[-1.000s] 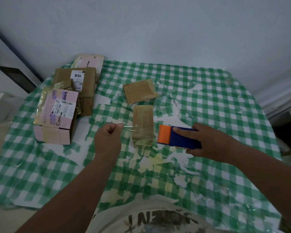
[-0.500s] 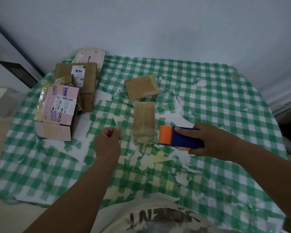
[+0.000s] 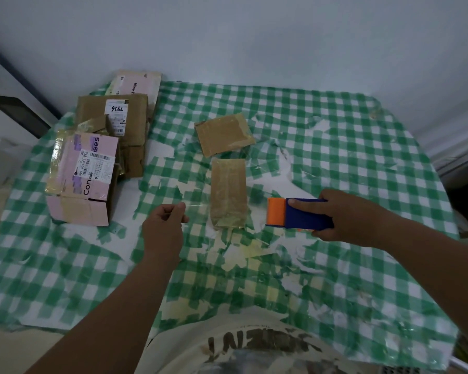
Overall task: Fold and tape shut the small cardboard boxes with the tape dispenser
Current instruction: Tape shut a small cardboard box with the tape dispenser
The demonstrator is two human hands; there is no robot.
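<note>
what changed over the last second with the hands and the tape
The left hand dipped toward the table, then came back up, pinching the clear tape throughout. The right hand kept its grip on the dispenser right of the narrow box. The boxes stayed put.

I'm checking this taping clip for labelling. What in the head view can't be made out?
- Clear tape between the left hand and the blue-and-orange tape dispenser: too faint to trace across the narrow brown cardboard box.
- Dispenser's roll: hidden by its casing and the right hand.
- Pink box's label: print too small.
</note>
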